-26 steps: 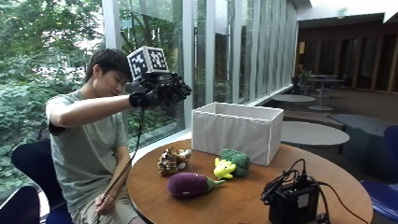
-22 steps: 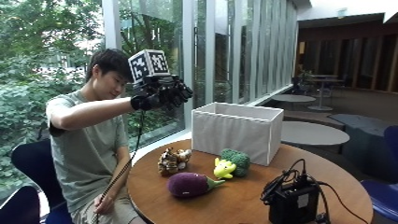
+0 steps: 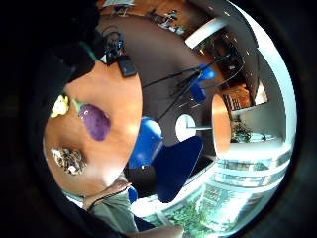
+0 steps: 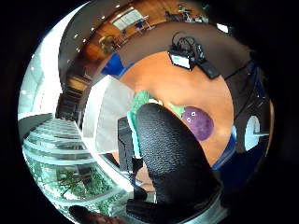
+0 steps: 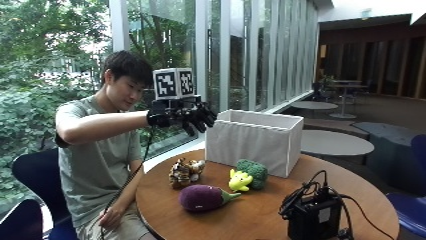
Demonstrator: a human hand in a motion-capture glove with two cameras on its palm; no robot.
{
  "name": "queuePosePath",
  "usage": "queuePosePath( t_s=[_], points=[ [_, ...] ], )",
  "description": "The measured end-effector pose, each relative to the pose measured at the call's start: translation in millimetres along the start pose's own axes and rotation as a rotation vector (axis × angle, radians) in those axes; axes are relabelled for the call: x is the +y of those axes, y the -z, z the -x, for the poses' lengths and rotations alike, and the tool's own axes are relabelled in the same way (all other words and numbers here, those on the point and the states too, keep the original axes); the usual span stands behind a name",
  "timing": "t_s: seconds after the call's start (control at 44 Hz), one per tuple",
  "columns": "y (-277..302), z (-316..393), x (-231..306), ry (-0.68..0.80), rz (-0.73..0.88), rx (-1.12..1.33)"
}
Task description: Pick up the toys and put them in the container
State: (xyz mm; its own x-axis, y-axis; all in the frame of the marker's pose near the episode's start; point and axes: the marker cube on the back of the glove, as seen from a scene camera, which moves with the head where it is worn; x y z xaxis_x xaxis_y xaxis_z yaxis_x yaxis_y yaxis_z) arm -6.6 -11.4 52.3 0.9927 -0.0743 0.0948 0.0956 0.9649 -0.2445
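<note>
right hand (image 5: 183, 116), gloved: raised in the air beside the near top corner of the white container (image 5: 256, 141), fingers spread and drooping, holding nothing. against the views from about half a second back it has drifted a little toward the container and the fingers hang lower; nothing on the table has shifted. reading: no toy is collected yet, and the hand looks to be on an approach or hover, so the pickup remains to be done. bare left hand (image 5: 108, 218): low at the lap by the table edge, idle; whether it grips anything cannot be told.

item, eggplant toy (image 5: 202, 197): purple, lying on its side on the round wooden table (image 5: 253, 225), nearest the front edge; long axis roughly level across the outside view, green stem end pointing toward the black device (image 5: 313, 217).
item, yellow toy (image 5: 239, 180): upright, just beside the green broccoli toy (image 5: 253, 171), both close in front of the container.
item, brown mottled toy (image 5: 184, 171): nearest the person, apart from the eggplant.
container: open-topped, at the table's window side.
</note>
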Motion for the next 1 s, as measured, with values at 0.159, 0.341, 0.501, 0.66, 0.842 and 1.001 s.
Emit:
queuePosePath(
  t_s=[0.159,0.341,0.501,0.66,0.842,1.001],
  points=[
    [-60,5,-11,-0.052,0.196,0.033],
    [-164,11,-10,-0.073,0.387,0.019],
    [-223,24,-5,0.021,0.394,0.170],
    [-225,9,-23,0.036,0.325,0.079],
    [-185,6,-36,0.053,0.346,-0.005],
    [-85,6,-60,0.058,0.203,-0.008]
  ],
)
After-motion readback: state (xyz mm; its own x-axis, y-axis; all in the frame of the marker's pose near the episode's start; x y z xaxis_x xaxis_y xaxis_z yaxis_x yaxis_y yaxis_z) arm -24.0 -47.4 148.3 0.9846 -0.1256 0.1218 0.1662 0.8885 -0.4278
